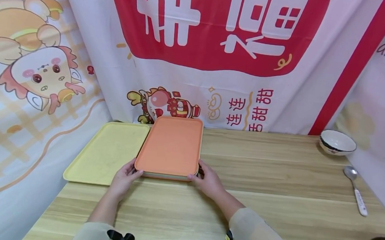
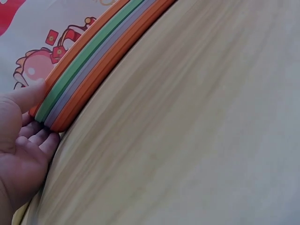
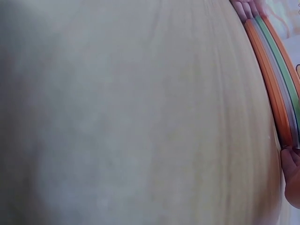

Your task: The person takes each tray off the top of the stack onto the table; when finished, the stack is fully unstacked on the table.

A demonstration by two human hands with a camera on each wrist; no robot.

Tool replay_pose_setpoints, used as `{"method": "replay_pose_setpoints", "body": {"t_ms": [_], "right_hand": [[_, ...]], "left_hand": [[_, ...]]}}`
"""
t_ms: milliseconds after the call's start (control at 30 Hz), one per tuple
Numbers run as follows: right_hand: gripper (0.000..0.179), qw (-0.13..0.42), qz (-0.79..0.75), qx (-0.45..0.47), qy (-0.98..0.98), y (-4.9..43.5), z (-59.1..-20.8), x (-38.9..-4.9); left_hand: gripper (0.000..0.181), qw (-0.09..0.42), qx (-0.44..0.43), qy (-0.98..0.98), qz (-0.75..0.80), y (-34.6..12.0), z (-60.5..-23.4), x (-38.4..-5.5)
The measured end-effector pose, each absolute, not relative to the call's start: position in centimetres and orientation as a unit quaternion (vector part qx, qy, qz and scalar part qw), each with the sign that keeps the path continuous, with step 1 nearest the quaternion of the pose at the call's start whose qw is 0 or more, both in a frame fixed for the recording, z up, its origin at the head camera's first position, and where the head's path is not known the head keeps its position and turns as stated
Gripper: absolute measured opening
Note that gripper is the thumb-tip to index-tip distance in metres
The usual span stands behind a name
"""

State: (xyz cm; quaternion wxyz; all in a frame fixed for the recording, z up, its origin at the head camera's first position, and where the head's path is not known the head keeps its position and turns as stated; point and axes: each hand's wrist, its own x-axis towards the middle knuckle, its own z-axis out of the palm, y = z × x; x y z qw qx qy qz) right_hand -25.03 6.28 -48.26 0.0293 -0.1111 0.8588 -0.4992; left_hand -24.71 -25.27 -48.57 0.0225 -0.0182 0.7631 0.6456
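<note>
- Pale beige sleeves (image 1: 258, 234) are nearest.
- Left hand (image 1: 123, 178) grips the near left corner of a stack of rectangular orange, green and greyish trays (image 1: 171, 146), at the light wooden table's (image 1: 266, 216) far side, left of middle.
- Right hand (image 1: 210, 181) grips its near right corner.
- Pale yellow rectangular tray (image 1: 108, 155) lies just left.

Tray (image 1: 108, 153) on table (image 1: 276, 172), stack of trays (image 1: 171, 146) to its right, bowl (image 1: 338, 142) behind spoon (image 1: 359, 201) far right

Cloth-screened area, homelike in character; type of premises unconfirmed.
Printed cloths (image 1: 212, 78) hang along three sides of the wood-grain surface (image 1: 260, 166); household tableware noted: bowl (image 1: 334, 149), spoon (image 1: 358, 194).
</note>
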Motion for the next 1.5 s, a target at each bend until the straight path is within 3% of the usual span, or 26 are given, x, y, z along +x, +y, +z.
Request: {"method": "replay_pose_setpoints", "body": {"t_ms": [533, 1000, 1500], "right_hand": [[0.075, 0.01, -0.531, -0.081, 0.843, 5.7, -46.4, -25.6], [0.076, 0.126, -0.761, -0.064, 0.634, 4.5, -46.3, -25.7], [0.077, 0.113, -0.806, -0.011, 0.582, 5.3, -45.8, -25.7]], "left_hand": [[0.068, 0.016, -0.033, 0.758, 0.652, -25.2, -48.9, -24.9], [0.069, 0.022, -0.028, 0.756, 0.653, -25.2, -48.5, -24.8], [0.076, 0.02, -0.018, 0.765, 0.643, -25.2, -48.7, -24.7]]}}
